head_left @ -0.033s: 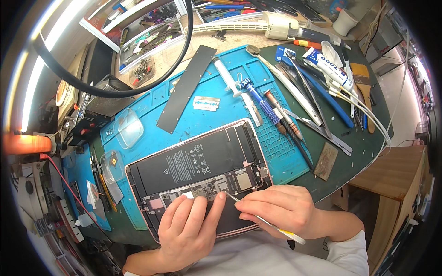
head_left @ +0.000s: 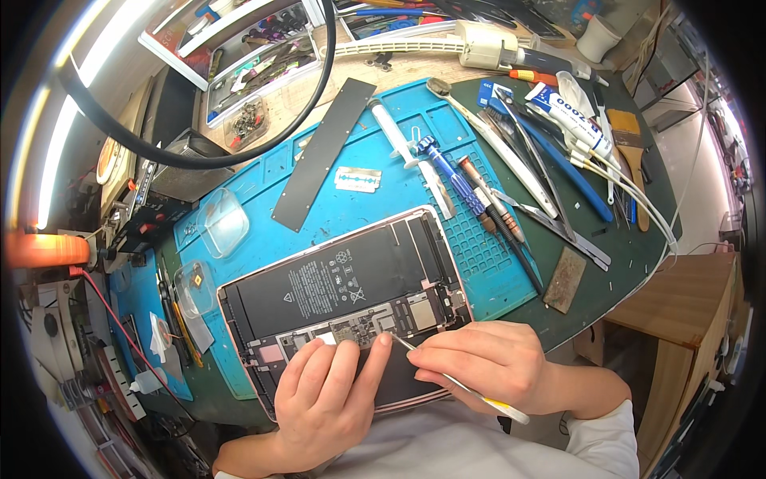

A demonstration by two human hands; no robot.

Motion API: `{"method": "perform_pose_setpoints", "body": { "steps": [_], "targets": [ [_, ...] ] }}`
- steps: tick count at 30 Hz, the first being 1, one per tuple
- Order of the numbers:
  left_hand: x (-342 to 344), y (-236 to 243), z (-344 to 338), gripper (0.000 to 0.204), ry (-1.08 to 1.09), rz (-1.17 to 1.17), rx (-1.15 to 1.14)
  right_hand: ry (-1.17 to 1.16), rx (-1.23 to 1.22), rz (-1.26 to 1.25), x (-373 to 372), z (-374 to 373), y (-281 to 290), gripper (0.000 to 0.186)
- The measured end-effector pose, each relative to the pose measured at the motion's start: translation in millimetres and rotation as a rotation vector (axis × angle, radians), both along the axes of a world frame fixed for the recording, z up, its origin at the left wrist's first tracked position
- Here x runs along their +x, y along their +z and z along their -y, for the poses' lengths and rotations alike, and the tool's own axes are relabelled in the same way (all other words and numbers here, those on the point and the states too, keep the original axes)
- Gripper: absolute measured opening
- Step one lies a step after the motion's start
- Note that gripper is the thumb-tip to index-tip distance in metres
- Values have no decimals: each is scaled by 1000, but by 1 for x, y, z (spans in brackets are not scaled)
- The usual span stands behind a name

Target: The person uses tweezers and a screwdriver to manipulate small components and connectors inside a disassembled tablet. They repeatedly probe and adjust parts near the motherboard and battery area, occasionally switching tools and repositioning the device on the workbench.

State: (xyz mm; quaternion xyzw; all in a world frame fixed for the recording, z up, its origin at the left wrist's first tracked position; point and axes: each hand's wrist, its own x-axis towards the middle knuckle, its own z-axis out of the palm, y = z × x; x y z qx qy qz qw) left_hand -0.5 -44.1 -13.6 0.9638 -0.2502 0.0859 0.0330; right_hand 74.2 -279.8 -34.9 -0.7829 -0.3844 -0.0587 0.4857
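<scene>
An opened tablet (head_left: 407, 226) lies slanted on a blue work mat, its black battery (head_left: 319, 279) and circuit board (head_left: 357, 328) exposed. Across the board's near edge rests my left hand (head_left: 329, 395), fingers stretched out and apart, holding nothing; the index fingertip touches down on the board. My right hand (head_left: 487, 363) pinches a slim metal tool with a white and yellow handle (head_left: 503, 409). Its thin tip meets the board just right of my left index finger. Too small to make out is the exact part under the tip.
Beyond the tablet, the blue mat (head_left: 271, 188) holds a black metal strip (head_left: 323, 156), a razor blade (head_left: 357, 180) and a syringe (head_left: 391, 132). Screwdrivers (head_left: 459, 184), tweezers (head_left: 558, 231) and brushes (head_left: 626, 132) lie to the right. Small clear boxes (head_left: 223, 223) sit left. A black cable (head_left: 199, 164) arches overhead.
</scene>
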Motion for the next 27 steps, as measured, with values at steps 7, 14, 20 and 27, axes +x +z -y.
{"method": "perform_pose_setpoints", "body": {
  "steps": [7,14,20,27],
  "targets": [
    [6,3,3,53,-6,16,-18,7,-26,-10,0,2,1,27],
    [2,3,3,56,39,8,-36,2,-67,8,1,-3,8,29],
    [-3,-3,1,56,24,89,-65,-36,-61,20,-6,-8,11,20],
    [-11,-6,-5,65,65,159,-369,-81,40,-41,-11,-3,2,14]
  ]
}}
